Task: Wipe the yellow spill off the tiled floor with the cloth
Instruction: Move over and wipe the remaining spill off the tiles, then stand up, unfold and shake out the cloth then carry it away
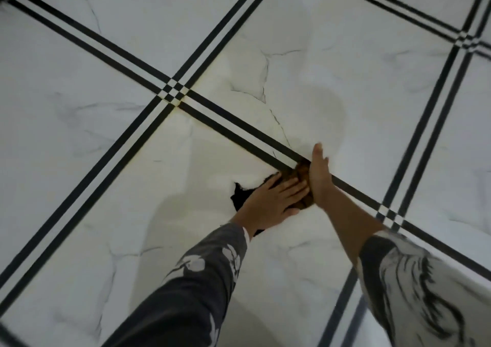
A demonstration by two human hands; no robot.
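Fingers (293, 187) of your left hand (273, 196) lie flat and straight on the cloth (300, 172); your right hand (320, 171) edges it, straight-fingered. Cloth looks soft, limp: press mid-cloth. Faint spill (196, 123) lies beyond the fingertips.

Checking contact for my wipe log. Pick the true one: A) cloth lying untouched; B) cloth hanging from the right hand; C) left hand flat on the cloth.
C: the left hand lies flat, fingers straight, on the cloth; the right hand stands edge-on against it.
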